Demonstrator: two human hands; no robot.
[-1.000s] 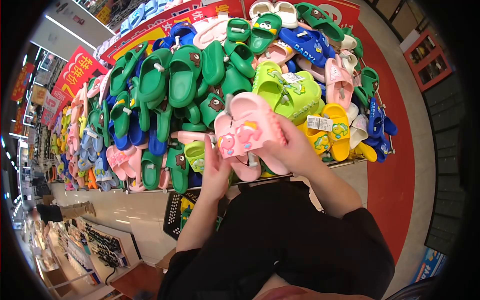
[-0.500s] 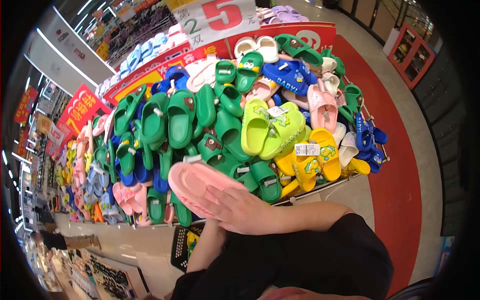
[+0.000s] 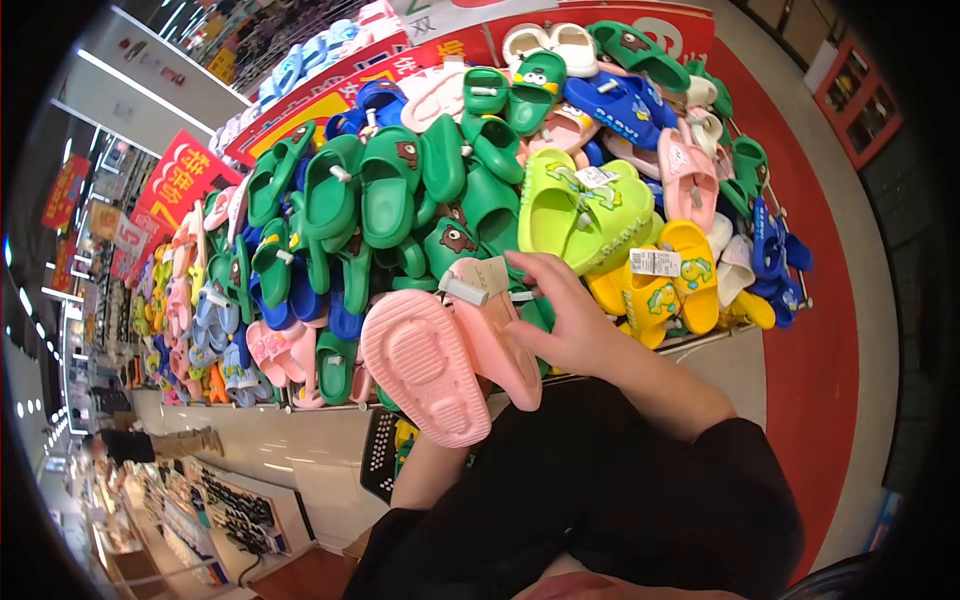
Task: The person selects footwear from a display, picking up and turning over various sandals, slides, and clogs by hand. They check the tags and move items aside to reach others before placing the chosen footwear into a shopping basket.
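Observation:
A pair of pink slippers (image 3: 425,365) is held up in front of the pile, one showing its ribbed sole. My left forearm (image 3: 428,478) rises behind them; the left hand, hidden by the soles, carries the pair. A pale tag (image 3: 484,278) sticks up at the top of the pair. Beside the slippers on the right is my right hand (image 3: 565,315), thumb and fingers spread, fingertips close to the tag. Just beyond lie lime-green slippers (image 3: 560,215) and green slippers (image 3: 390,185).
Yellow slippers (image 3: 690,285) and blue slippers (image 3: 780,255) lie at the pile's right end. Red signs (image 3: 185,185) stand behind. Below the display is a black perforated basket (image 3: 378,455). At lower left, a person (image 3: 130,445) stands near shelves. Red carpet (image 3: 815,400) runs along the right.
The pink slippers have been turned so a sole and the second slipper show. My right hand has come off the sole to the right side, with its fingers spread. The view has shifted.

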